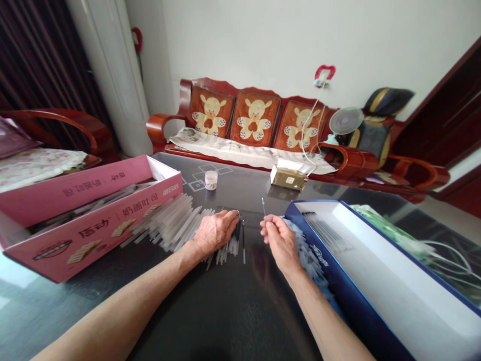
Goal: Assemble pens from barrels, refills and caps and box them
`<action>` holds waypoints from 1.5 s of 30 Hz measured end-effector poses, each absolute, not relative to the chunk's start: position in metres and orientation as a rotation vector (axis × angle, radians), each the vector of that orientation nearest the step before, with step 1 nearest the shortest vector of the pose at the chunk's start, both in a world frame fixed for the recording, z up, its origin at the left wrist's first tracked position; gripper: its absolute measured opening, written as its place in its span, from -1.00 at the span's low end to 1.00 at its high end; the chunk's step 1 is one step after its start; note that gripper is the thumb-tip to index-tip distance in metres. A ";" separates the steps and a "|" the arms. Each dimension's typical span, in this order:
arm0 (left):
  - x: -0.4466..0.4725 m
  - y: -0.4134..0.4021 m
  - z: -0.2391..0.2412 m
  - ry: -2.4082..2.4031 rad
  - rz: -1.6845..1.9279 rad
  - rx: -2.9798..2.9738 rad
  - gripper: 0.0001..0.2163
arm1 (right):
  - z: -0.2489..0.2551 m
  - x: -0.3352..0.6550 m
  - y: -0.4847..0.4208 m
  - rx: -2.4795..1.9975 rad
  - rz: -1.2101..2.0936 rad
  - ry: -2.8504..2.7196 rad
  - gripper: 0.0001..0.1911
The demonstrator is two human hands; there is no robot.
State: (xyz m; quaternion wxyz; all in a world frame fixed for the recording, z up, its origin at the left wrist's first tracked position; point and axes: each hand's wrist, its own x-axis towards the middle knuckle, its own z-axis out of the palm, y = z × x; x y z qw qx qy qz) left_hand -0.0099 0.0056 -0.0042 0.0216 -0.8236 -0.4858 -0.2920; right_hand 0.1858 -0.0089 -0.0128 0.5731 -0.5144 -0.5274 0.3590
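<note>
My left hand [216,231] rests on the near end of a spread of thin dark-and-clear sticks [233,245], its fingers bent together at their tips. Whatever sits under those fingertips is hidden. One such stick [244,245] lies a little apart on its right. Between thumb and fingers, my right hand [280,241] pinches a thin stick with a pale tip [263,204], which points up and away. Left of my left hand, many translucent plastic sleeves [176,220] lie heaped on the dark table [233,311]. More translucent pieces [306,250] lie beside my right hand.
A pink box [90,215] holding sticks stands at the left. On the right is a blue-edged box [376,281] with a bundle of thin sticks [326,230] inside. A small white tub [211,180] and a tissue box [288,175] stand farther back, before a wooden sofa [161,130].
</note>
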 end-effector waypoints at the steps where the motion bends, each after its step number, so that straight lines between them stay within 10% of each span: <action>1: -0.010 0.006 -0.005 -1.502 -0.923 -2.551 -0.74 | -0.010 0.184 -0.009 -1.086 0.967 -1.125 -0.74; 45: -0.003 -0.003 -0.003 -1.088 -0.921 -2.677 -0.69 | -0.009 0.168 -0.014 -0.825 1.326 -0.555 -0.75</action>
